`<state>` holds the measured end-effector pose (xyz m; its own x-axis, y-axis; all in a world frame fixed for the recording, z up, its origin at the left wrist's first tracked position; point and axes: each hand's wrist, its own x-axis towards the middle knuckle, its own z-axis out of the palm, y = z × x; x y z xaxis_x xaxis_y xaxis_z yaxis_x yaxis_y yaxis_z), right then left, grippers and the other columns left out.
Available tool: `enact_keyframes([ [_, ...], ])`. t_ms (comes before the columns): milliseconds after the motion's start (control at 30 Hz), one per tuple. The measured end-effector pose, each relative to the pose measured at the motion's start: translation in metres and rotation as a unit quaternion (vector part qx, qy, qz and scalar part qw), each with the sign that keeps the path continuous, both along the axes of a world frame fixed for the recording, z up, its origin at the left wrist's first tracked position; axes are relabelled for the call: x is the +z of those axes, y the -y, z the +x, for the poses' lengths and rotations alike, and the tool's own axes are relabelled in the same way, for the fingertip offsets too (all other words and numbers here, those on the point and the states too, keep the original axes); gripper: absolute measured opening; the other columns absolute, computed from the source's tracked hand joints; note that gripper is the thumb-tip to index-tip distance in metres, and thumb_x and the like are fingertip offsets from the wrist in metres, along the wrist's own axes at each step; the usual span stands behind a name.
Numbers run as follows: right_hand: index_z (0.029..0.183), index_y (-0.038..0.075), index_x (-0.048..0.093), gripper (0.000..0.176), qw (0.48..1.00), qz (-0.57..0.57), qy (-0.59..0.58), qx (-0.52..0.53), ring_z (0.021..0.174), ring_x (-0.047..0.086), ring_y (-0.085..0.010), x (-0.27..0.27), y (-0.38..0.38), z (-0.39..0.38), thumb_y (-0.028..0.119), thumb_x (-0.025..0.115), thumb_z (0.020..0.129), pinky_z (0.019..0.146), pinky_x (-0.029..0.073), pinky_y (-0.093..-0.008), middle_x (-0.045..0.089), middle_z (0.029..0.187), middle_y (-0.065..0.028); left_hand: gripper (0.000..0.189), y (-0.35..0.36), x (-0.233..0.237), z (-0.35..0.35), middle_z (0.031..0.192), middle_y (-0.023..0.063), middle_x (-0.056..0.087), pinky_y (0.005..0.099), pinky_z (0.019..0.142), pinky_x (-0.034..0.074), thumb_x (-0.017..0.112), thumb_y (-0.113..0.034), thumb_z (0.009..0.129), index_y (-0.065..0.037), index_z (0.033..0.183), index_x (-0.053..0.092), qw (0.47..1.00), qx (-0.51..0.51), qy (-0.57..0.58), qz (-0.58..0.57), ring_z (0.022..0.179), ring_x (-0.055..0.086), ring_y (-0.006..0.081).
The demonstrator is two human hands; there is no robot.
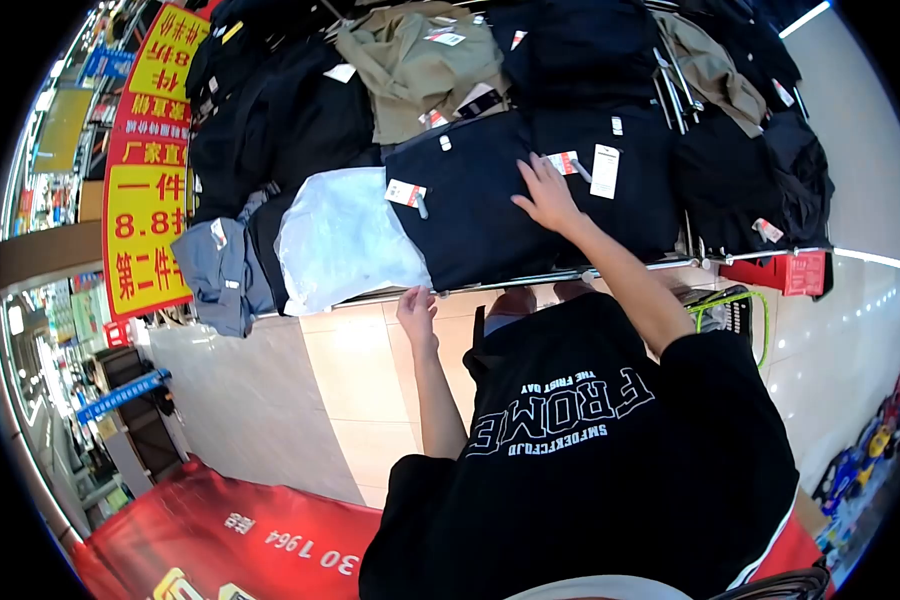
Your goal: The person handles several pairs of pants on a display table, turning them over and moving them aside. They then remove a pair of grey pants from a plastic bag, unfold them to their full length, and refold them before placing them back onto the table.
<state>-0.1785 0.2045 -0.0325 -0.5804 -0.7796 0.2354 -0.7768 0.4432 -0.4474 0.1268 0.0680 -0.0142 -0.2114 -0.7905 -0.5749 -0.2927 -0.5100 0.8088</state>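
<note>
My right hand [548,195] lies with its fingers spread on folded black clothing, near the border between two piles. Left of it is a folded dark garment [475,210] with a white and red tag [406,193]. Another black garment [630,190] with a long white tag [604,171] lies to its right. My left hand [416,312] is at the rack's front edge, by the corner where a white plastic bag [345,240] meets the dark garment. Its fingers are loosely bent and apart, with nothing visible in them.
Olive-brown clothes [420,70] and more black clothes lie farther back. Grey clothing [225,280] hangs over the left edge beside a red and yellow sign [150,235]. A red basket [790,272] is below the right end. A red cloth [220,530] spreads at the lower left.
</note>
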Motion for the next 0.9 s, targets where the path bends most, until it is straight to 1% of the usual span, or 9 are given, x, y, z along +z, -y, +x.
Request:
enact_keyframes([
  [33, 0.135, 0.004, 0.040, 0.068, 0.999, 0.034, 0.021, -0.010, 0.127, 0.036, -0.0456, -0.013, -0.015, 0.012, 0.035, 0.067, 0.081, 0.105, 0.032, -0.0497, 0.037, 0.138, -0.0272, 0.021, -0.002, -0.006, -0.002, 0.087, 0.0028, 0.063, 0.0250, 0.063, 0.048, 0.067, -0.018, 0.086, -0.006, 0.101, 0.058, 1.000, 0.009, -0.001, 0.004, 0.077, 0.061, 0.0126],
  [100, 0.139, 0.004, 0.036, 0.068, 0.996, 0.043, 0.080, -0.009, 0.129, 0.034, -0.0466, -0.020, -0.042, 0.033, 0.032, 0.065, 0.084, 0.105, 0.033, -0.0499, 0.031, 0.143, -0.0288, 0.015, -0.003, -0.020, -0.005, 0.083, 0.0031, 0.060, 0.0237, 0.066, 0.045, 0.065, -0.014, 0.087, -0.003, 0.095, 0.059, 0.993, -0.038, 0.022, -0.105, 0.074, 0.056, 0.0102],
  [200, 0.141, 0.004, 0.034, 0.066, 0.990, 0.038, 0.134, -0.022, 0.130, 0.035, -0.0446, -0.014, -0.065, 0.060, 0.030, 0.063, 0.086, 0.105, 0.034, -0.0466, 0.030, 0.145, -0.0278, 0.016, -0.010, 0.011, -0.027, 0.081, 0.0030, 0.058, 0.0232, 0.067, 0.044, 0.065, -0.013, 0.088, -0.001, 0.095, 0.058, 0.977, -0.059, -0.001, -0.205, 0.074, 0.053, 0.0093],
  [300, 0.138, 0.004, 0.038, 0.061, 0.977, 0.019, 0.211, -0.034, 0.129, 0.038, -0.0416, -0.006, -0.079, 0.072, 0.029, 0.062, 0.088, 0.105, 0.035, -0.0428, 0.036, 0.143, -0.0257, 0.016, -0.006, 0.028, -0.051, 0.081, 0.0026, 0.058, 0.0235, 0.065, 0.045, 0.064, -0.015, 0.088, -0.001, 0.095, 0.058, 0.960, -0.105, -0.059, -0.254, 0.072, 0.053, 0.0093],
  [400, 0.125, 0.003, 0.053, 0.047, 0.969, 0.013, 0.240, -0.062, 0.124, 0.044, -0.0395, -0.011, -0.085, 0.075, 0.028, 0.064, 0.086, 0.103, 0.038, -0.0416, 0.046, 0.135, -0.0232, 0.018, 0.008, 0.013, -0.073, 0.078, 0.0048, 0.060, 0.0250, 0.062, 0.047, 0.065, -0.016, 0.088, -0.002, 0.097, 0.059, 0.935, -0.231, -0.055, -0.262, 0.067, 0.055, 0.0117],
  [567, 0.111, 0.001, 0.059, 0.034, 0.981, -0.057, 0.159, -0.099, 0.111, 0.052, -0.0367, 0.024, -0.047, 0.052, 0.022, 0.065, 0.084, 0.096, 0.042, -0.0414, 0.054, 0.121, -0.0203, 0.024, 0.022, -0.039, -0.093, 0.069, 0.0059, 0.061, 0.0266, 0.060, 0.047, 0.067, -0.024, 0.086, 0.000, 0.091, 0.061, 0.934, -0.299, 0.005, -0.198, 0.060, 0.055, 0.0120],
  [700, 0.099, 0.002, 0.059, 0.024, 0.982, -0.142, 0.115, -0.040, 0.103, 0.054, -0.0357, 0.036, 0.011, -0.018, 0.015, 0.066, 0.081, 0.087, 0.045, -0.0403, 0.056, 0.109, -0.0153, 0.024, 0.016, -0.046, -0.087, 0.063, 0.0039, 0.059, 0.0262, 0.054, 0.045, 0.067, -0.024, 0.086, -0.001, 0.084, 0.062, 0.931, -0.299, 0.059, -0.200, 0.055, 0.053, 0.0109],
  [800, 0.100, 0.003, 0.058, 0.025, 0.990, -0.132, 0.047, 0.017, 0.101, 0.054, -0.0347, 0.031, 0.066, -0.076, 0.013, 0.067, 0.079, 0.086, 0.047, -0.0405, 0.055, 0.110, -0.0138, 0.020, 0.009, -0.039, -0.082, 0.063, -0.0016, 0.056, 0.0200, 0.052, 0.038, 0.067, -0.019, 0.087, -0.001, 0.083, 0.060, 0.940, -0.281, 0.076, -0.178, 0.056, 0.047, 0.0036],
  [900, 0.103, 0.005, 0.057, 0.030, 0.995, -0.075, 0.009, 0.058, 0.103, 0.053, -0.0330, 0.022, 0.115, -0.126, 0.011, 0.069, 0.076, 0.085, 0.048, -0.0411, 0.055, 0.109, -0.0123, 0.018, 0.009, -0.040, -0.079, 0.064, -0.0016, 0.056, 0.0194, 0.054, 0.038, 0.067, -0.018, 0.088, -0.001, 0.084, 0.061, 0.942, -0.281, 0.073, -0.167, 0.058, 0.048, 0.0041],
])
